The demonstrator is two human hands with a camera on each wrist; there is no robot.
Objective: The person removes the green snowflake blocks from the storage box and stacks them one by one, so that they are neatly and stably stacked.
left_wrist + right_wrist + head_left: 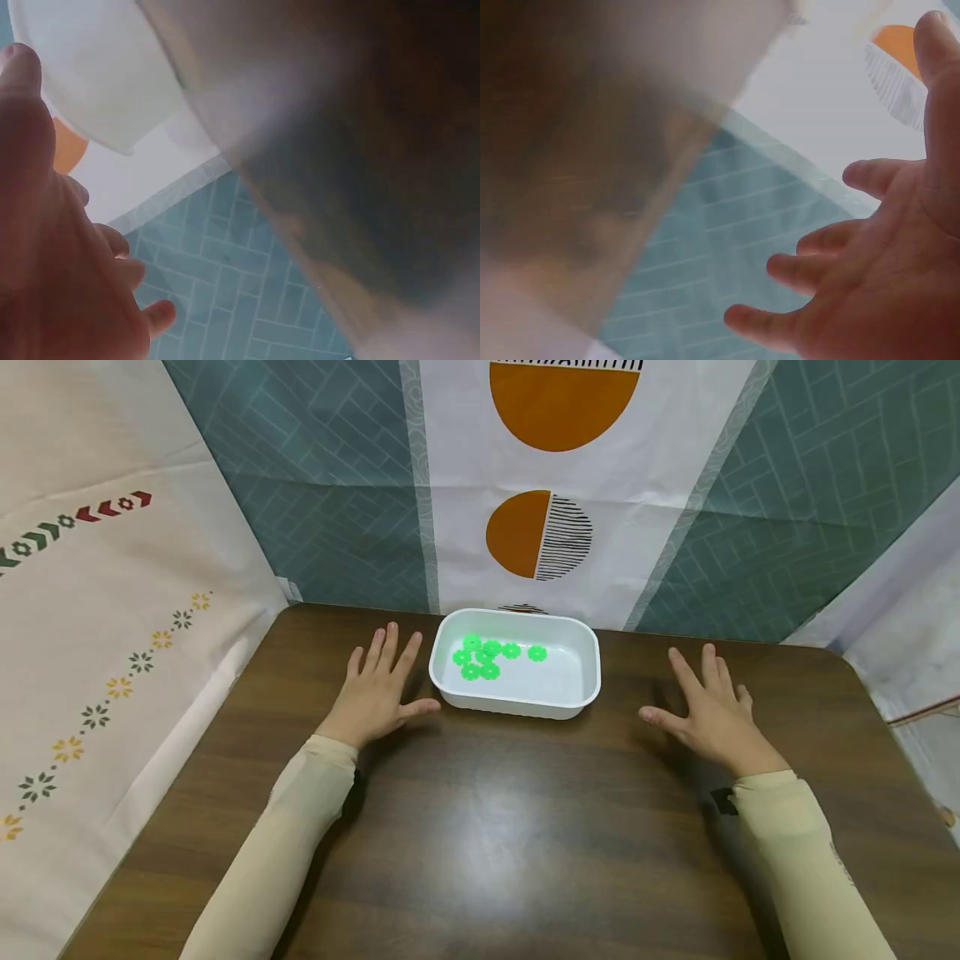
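Observation:
A white plastic tub [525,700] stands at the back of the table, with several bright green flower-shaped pieces [490,671] inside, most of them bunched toward its left end. My left hand [375,693] is spread just left of the tub, its thumb near the tub's front left corner; whether they touch I cannot tell. In the left wrist view the tub [97,67] shows beyond the thumb. Apart from the tub, to its right, my right hand [708,714] has its fingers spread and holds nothing; its palm side [885,277] fills the right wrist view's corner.
The brown wooden table [480,827] reaches back to a teal and white patterned curtain [345,485]. A white cloth with printed flowers [112,693] borders the left side. Under the right sleeve lies a small dark patch [723,802].

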